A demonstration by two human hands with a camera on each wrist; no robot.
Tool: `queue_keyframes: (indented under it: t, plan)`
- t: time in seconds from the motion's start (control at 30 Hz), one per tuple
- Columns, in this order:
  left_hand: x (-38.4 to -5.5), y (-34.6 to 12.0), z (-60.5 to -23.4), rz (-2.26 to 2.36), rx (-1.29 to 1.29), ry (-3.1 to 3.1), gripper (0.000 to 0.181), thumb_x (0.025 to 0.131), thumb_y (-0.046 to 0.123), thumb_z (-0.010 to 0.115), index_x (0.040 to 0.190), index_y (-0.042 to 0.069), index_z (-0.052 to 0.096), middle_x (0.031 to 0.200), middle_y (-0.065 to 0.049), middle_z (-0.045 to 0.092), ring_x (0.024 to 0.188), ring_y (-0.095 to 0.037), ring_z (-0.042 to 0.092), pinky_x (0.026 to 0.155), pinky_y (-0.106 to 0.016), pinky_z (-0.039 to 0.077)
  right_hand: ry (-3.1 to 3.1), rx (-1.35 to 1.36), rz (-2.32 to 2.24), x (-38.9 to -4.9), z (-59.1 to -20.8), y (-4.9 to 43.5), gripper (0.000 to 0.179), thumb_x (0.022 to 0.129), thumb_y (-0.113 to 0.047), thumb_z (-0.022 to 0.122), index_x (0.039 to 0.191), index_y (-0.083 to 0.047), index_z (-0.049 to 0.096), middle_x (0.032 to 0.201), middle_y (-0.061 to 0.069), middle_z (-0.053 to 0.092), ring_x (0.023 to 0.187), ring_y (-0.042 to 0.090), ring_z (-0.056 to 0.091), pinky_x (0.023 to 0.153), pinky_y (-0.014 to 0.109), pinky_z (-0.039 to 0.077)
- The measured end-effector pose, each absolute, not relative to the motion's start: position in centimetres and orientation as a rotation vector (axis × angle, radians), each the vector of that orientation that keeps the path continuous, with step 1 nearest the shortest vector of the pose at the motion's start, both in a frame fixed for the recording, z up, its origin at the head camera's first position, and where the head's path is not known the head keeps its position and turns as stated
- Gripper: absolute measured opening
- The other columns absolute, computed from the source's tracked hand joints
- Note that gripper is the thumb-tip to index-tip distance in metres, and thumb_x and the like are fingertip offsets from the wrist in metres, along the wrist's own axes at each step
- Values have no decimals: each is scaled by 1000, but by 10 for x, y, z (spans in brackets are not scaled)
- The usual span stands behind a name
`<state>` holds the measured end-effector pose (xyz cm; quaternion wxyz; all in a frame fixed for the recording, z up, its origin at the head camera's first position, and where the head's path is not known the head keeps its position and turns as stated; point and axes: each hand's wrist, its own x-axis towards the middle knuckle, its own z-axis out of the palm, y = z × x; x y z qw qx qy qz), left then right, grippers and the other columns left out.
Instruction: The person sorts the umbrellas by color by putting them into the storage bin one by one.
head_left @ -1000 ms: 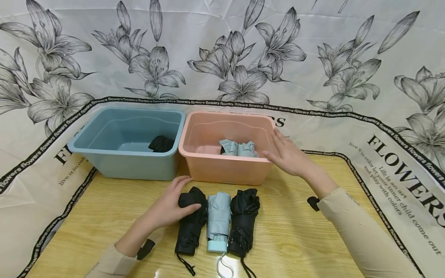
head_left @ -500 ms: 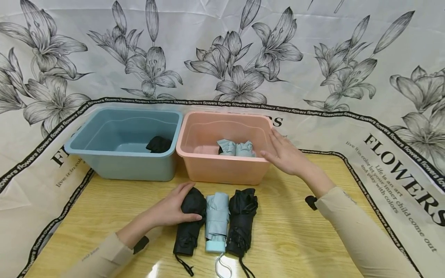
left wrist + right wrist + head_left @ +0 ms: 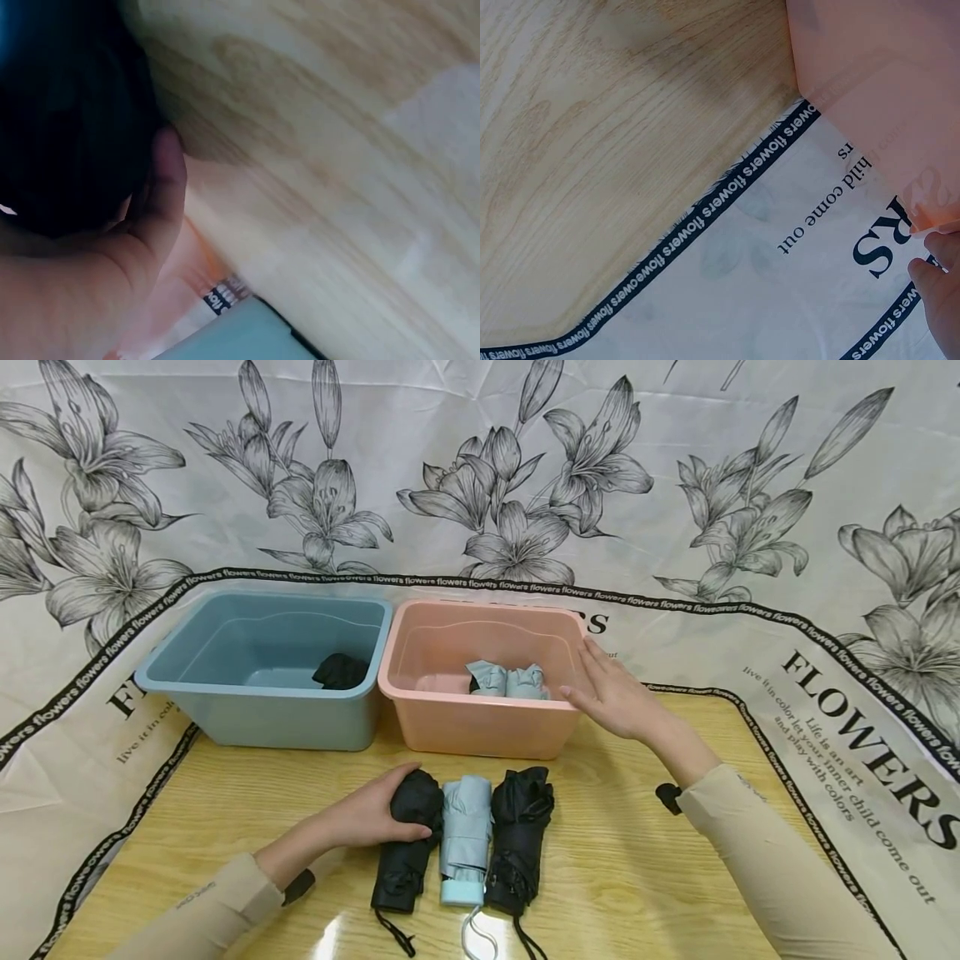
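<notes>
Three folded umbrellas lie side by side on the table: a black umbrella (image 3: 401, 864) on the left, a light blue umbrella (image 3: 467, 827) in the middle and another black umbrella (image 3: 519, 843) on the right. My left hand (image 3: 367, 814) grips the upper part of the left black one, thumb across its near side. In the left wrist view the thumb (image 3: 169, 180) lies along the dark fabric (image 3: 71, 120). With fingers straight, my right hand (image 3: 618, 693) rests against the right rim of the pink bin (image 3: 480, 727), which holds light blue umbrellas (image 3: 506, 681).
A blue bin (image 3: 292, 722) stands left of the pink one, rims close together, with a black bundle (image 3: 341, 671) inside. Wrist cords hang from the umbrellas toward the front of the wooden table (image 3: 637, 877). Behind the bins rises a flower-printed cloth (image 3: 517, 477).
My left hand has closed around the left black umbrella, its fingers drawing in from beside the bin. The right hand stays at the pink bin's rim. The whole view shifts slightly.
</notes>
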<state>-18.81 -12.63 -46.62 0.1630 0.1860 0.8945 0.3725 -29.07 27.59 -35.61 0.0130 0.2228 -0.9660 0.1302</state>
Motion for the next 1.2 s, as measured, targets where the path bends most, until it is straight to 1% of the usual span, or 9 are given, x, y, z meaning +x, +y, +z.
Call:
queue_keyframes:
  t: [0.27,0.57,0.77,0.97,1.1,1.2]
  plan:
    - [-188,-124,-471,1145,524,2560,99,80,41,87,159,6,38,154,-19,47,135,-38,52,107,-58,44,-3008,704,408,-292,-357,277,90,108,-60,37,165,3,7,173,21,-2,158,43,7,125,61,12]
    - [-189,-129,-476,1205,606,2564,86,85,38,83,155,6,45,152,-16,51,135,-37,52,107,-59,44,-2996,699,420,-291,-358,276,90,108,-59,39,164,5,9,172,22,0,158,44,7,124,62,13]
    - [-188,-134,-479,1277,671,2542,76,87,36,83,149,8,51,147,-13,55,129,-35,55,103,-57,46,-3007,699,415,-290,-357,276,90,108,-59,38,164,4,8,172,22,-1,158,43,6,125,62,12]
    - [-183,-137,-477,1345,674,2534,73,86,34,84,148,8,53,143,-13,58,121,-33,59,97,-53,49,-3009,694,406,-290,-358,276,89,108,-59,37,164,4,7,172,22,-2,158,43,6,125,60,12]
    - [-180,-140,-471,1395,621,2551,75,87,33,84,150,7,52,144,-15,57,120,-32,60,96,-51,51,-3002,689,407,-291,-359,277,90,108,-60,37,165,3,7,173,21,-1,158,42,6,125,60,12]
    - [-178,-143,-464,1449,592,2549,75,87,32,85,151,9,52,144,-16,58,118,-31,62,94,-49,52,-3005,692,408,-291,-358,277,91,108,-61,37,165,3,7,173,22,-1,158,43,7,125,61,12]
